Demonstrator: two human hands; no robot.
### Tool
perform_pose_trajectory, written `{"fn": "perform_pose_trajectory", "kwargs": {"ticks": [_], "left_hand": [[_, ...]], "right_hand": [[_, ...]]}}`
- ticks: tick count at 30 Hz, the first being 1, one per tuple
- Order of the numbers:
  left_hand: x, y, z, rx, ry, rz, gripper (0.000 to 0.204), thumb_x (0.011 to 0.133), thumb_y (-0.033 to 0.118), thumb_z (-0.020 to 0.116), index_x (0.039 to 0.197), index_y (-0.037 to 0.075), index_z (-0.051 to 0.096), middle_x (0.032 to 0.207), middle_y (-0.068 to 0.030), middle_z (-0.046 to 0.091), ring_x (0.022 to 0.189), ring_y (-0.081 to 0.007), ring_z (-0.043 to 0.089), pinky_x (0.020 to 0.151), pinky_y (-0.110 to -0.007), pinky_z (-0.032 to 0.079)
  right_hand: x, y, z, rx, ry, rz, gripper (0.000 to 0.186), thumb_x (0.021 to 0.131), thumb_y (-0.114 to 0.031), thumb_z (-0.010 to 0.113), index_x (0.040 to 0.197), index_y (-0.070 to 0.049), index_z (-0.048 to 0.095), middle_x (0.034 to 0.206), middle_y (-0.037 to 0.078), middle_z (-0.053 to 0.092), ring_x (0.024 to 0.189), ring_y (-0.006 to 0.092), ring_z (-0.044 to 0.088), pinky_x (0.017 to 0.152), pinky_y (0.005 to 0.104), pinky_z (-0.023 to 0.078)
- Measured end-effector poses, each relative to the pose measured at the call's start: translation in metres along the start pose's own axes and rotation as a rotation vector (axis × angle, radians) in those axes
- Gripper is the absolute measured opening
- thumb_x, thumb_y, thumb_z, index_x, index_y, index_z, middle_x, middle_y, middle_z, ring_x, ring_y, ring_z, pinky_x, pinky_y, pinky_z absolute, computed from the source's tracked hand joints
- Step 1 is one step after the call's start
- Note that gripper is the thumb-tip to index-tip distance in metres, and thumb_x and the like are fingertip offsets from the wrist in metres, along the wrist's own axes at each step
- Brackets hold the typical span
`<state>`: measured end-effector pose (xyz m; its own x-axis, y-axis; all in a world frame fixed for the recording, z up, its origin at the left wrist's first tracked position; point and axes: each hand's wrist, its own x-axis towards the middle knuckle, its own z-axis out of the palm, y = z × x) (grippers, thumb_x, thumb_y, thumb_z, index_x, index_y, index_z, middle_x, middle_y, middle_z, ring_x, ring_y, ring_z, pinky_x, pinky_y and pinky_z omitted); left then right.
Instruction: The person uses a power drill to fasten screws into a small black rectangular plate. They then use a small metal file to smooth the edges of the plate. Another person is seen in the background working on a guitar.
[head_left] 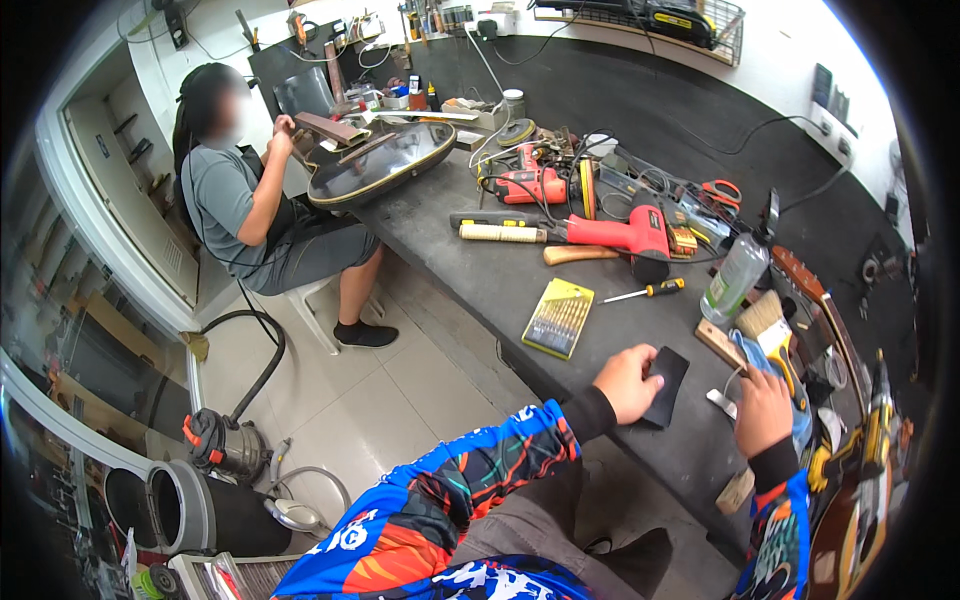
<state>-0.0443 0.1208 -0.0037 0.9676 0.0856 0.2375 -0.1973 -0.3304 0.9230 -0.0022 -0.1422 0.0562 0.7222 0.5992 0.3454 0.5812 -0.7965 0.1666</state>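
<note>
My left hand (624,386) is closed on a flat black rectangular piece (670,380), thumb on top, close to the bench's near edge. To its right, my right hand (764,412) has its fingers curled down at the end of a small wooden block (718,345). What those fingers grip is too small to make out. A short pale metal piece (721,403) lies just left of the right hand. Beyond the left hand are a yellow case of drill bits (558,318) and a yellow-and-black screwdriver (642,291).
On the dark bench (440,240) lie a red heat gun (625,235), a red polisher (535,186) and a wooden handle (581,255). A spray bottle (737,275) and brush (762,316) stand right. Far left, a seated person (240,190) works beside a guitar-like body (385,165).
</note>
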Motion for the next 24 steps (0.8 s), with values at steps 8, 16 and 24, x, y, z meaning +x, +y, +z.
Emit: {"fn": "perform_pose_trajectory", "kwargs": {"ticks": [8, 16, 24], "left_hand": [[-0.009, 0.036, 0.005, 0.481, -0.003, 0.188, 0.063, 0.085, 0.017, 0.073, 0.142, 0.003, 0.049, 0.122, -0.0175, 0.058, 0.105, -0.0355, 0.059, 0.093, -0.042, 0.05], [-0.06, 0.097, -0.162, 0.549, 0.246, -0.005, 0.057, 0.088, 0.032, 0.074, 0.134, 0.002, 0.057, 0.129, -0.0211, 0.059, 0.117, -0.0392, 0.059, 0.099, -0.045, 0.05], [-0.071, 0.127, -0.382, 0.697, 0.806, -0.2, 0.062, 0.094, 0.037, 0.069, 0.14, -0.001, 0.051, 0.134, -0.0234, 0.057, 0.124, -0.0439, 0.053, 0.104, -0.049, 0.044]], "right_hand": [[0.0, -0.014, -0.052, 0.348, -0.055, 0.052, 0.024, 0.079, -0.008, 0.073, 0.1, -0.001, 0.065, 0.106, 0.018, 0.069, 0.096, 0.0372, 0.064, 0.088, 0.0461, 0.047], [0.097, -0.119, -0.099, 0.926, -0.45, 0.041, 0.038, 0.076, -0.007, 0.075, 0.112, -0.004, 0.061, 0.113, 0.017, 0.066, 0.106, 0.038, 0.062, 0.098, 0.0495, 0.043], [0.348, -0.271, -0.121, 0.894, 0.04, -0.529, 0.053, 0.082, -0.019, 0.078, 0.129, -0.005, 0.058, 0.139, 0.023, 0.051, 0.132, 0.0456, 0.044, 0.112, 0.0518, 0.036]]}}
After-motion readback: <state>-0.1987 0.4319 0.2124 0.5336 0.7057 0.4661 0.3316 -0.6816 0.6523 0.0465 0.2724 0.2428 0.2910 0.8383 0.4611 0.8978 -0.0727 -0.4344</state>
